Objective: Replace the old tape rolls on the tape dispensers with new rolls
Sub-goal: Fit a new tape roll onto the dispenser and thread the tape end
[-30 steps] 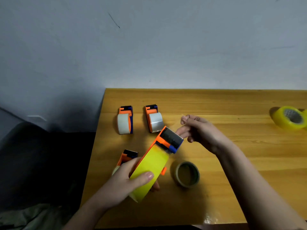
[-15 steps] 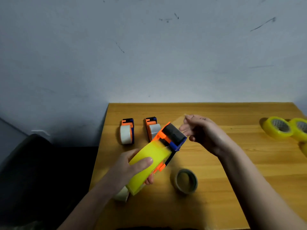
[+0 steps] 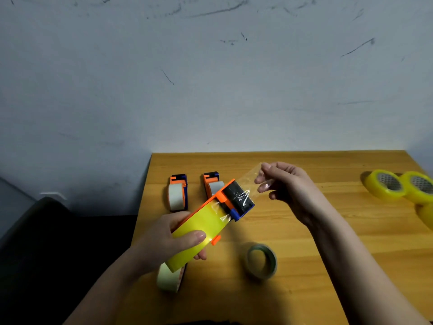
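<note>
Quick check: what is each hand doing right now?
Left hand: grips the yellow-roll dispenser.
Right hand: pinches the clear tape end.

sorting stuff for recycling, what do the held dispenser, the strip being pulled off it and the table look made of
Dispenser: looks like moulded plastic, flat orange and blue colours, smooth edges.
Strip: thin clear plastic film, see-through, with wrinkles and white glints.
Table: wood or wood-look laminate, glossy, with grain lines; cannot tell which.

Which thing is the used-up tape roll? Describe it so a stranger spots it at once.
Start at the wooden table and look at its near middle, just right of the left hand holding the yellow dispenser. The spent roll lies there alone: a thin, dull greenish ring, unlike the fat bright yellow rolls at the far right.
</note>
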Demonstrator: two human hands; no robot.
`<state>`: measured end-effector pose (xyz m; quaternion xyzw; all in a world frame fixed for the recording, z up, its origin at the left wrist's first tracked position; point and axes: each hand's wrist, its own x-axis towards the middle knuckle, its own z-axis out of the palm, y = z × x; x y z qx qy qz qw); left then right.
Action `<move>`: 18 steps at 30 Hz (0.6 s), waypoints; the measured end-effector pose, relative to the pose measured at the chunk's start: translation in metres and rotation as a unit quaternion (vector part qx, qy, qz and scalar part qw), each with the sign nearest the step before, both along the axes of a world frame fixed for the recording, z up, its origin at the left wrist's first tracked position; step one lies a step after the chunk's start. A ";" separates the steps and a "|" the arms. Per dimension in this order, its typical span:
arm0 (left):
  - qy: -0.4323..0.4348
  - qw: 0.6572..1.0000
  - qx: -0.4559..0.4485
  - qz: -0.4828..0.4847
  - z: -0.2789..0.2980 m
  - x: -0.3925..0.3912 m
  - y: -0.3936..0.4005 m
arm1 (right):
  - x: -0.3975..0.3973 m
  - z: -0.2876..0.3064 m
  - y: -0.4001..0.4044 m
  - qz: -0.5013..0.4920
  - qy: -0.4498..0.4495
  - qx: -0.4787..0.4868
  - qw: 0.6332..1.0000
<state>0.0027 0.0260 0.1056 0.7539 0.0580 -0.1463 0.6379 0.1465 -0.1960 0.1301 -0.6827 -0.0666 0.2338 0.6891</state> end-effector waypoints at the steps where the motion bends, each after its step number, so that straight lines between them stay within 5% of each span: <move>1: 0.004 1.000 0.004 0.000 0.000 0.000 0.000 | 0.000 0.001 -0.001 0.000 -0.025 -0.014 1.000; 10: 0.033 0.999 0.027 -0.013 0.004 0.005 -0.003 | -0.003 0.007 -0.008 -0.017 -0.156 -0.078 0.984; 18: 0.021 1.000 0.013 -0.017 0.006 0.002 -0.003 | 0.000 0.002 -0.017 0.010 -0.068 -0.039 0.997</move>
